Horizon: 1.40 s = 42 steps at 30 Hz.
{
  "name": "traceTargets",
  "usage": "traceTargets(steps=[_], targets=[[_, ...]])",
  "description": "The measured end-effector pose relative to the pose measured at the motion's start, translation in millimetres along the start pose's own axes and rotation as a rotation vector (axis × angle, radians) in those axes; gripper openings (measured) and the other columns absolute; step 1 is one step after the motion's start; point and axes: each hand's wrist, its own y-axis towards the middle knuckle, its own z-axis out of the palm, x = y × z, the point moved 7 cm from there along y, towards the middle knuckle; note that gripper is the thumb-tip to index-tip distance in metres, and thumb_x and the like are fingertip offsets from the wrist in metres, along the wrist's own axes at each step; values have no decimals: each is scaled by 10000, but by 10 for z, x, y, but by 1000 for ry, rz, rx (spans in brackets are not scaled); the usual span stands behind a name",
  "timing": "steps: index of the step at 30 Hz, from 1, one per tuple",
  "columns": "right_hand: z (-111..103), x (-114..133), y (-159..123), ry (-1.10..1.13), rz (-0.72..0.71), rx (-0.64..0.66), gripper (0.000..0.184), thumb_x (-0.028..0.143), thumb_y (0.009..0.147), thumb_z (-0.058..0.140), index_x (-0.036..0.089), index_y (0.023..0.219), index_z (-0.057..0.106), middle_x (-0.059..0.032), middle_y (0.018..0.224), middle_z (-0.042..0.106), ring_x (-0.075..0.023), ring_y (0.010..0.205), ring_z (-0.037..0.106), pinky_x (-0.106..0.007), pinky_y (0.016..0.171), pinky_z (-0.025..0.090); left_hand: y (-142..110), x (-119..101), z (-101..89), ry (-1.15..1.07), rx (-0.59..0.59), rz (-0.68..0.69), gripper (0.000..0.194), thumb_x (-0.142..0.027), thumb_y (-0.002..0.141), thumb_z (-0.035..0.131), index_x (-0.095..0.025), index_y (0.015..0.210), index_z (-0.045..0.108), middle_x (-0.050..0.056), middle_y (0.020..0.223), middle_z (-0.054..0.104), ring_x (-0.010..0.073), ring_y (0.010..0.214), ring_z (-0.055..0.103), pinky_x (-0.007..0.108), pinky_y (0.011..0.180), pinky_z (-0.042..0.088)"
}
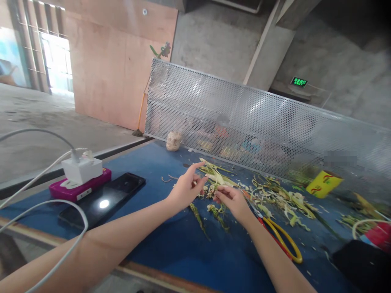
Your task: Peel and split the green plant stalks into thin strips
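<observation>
My left hand (pixel 187 186) is over the blue table (pixel 146 240) with its index finger stretched out and its thumb apart. Just to its right, my right hand (pixel 231 200) has thumb and fingers pinched together; whatever is between them is too small to make out. Pale green leafy plant pieces (pixel 217 177) lie just beyond both hands. Two green, knobbly plant stalks (pixel 199 219) lie on the near side, below the fingers. Next to my right forearm rests a pair of scissors (pixel 284 240) with yellow and red handles, its blades partly hidden.
Peelings and leaf scraps (pixel 290 203) spread to the right, near a yellow container (pixel 324 184). On the left are a black phone (pixel 122 191), a purple power strip (pixel 65 192) with a white plug, and cables. A perforated metal panel (pixel 232 97) borders the table's far side.
</observation>
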Motion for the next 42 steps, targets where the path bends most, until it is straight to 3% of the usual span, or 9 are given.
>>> traceTargets(steps=[4,8,13,25,30,36,42], targets=[[1,0,1,-17,-4,-3,166,356,666,622,202,727,615,-16,620,608,-165,598,571,-310,598,470,6,32,6,87,-2,22,352,-319,817,368,-190,1143,407,-98,407,333,76,372,340,195,428,302],[-6,-4,3,-32,-6,0,162,355,683,607,201,732,611,-11,609,604,-153,581,556,-302,596,458,10,42,16,164,11,34,330,-290,815,354,-178,1120,412,-105,403,275,78,374,282,195,418,245],[-17,-21,10,-37,-5,9,179,366,684,603,196,736,612,-8,584,602,-146,553,542,-300,586,446,-8,24,65,223,97,36,322,-242,801,356,-185,1116,391,-105,402,308,85,376,315,192,429,241],[-122,-136,-14,-78,66,-70,222,387,660,610,185,754,616,-13,565,602,-168,567,560,-314,589,457,-32,175,129,248,109,-31,359,-247,758,413,-196,1108,349,-91,461,399,108,434,403,207,460,274],[-75,-135,-71,-134,28,-67,170,336,684,598,204,786,630,-18,623,600,-169,586,559,-299,585,458,-96,284,207,237,166,-91,381,-283,751,435,-203,1107,325,-77,507,407,113,468,422,203,448,280],[-104,-158,-92,-201,-35,-108,128,315,699,588,206,762,613,-28,670,595,-168,608,558,-291,607,470,-155,223,277,244,259,-37,463,-283,721,477,-233,1141,289,-68,593,442,106,494,432,204,459,305],[-5,-83,-56,-361,-71,-16,166,310,754,509,177,814,587,-35,670,595,-157,597,554,-275,611,465,-132,238,228,166,210,-44,447,-260,732,478,-247,1135,283,-60,693,455,78,506,454,199,504,366]])
